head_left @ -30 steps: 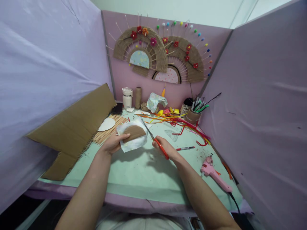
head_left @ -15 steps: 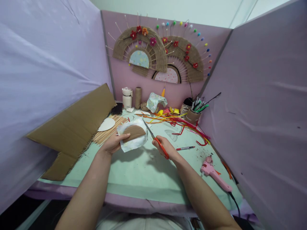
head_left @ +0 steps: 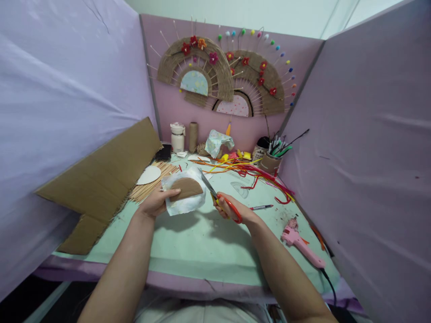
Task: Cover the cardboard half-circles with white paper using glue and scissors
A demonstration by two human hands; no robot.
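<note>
Above the near half of a green table (head_left: 202, 251), a right hand (head_left: 230, 207) wraps its fingers round scissors (head_left: 210, 186) near pale cloth (head_left: 185, 207) that a left hand (head_left: 156, 202) pinches with a cardboard half-disc (head_left: 188, 186) at the left only, a hold that could twist and skew cuts.

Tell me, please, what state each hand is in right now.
Left hand: closed, holding brown half-circle and pale cloth.
Right hand: closed, holding scissors.

Left hand (head_left: 155, 200) pinches; right hand (head_left: 237, 204), partly hidden, seems curled.
</note>
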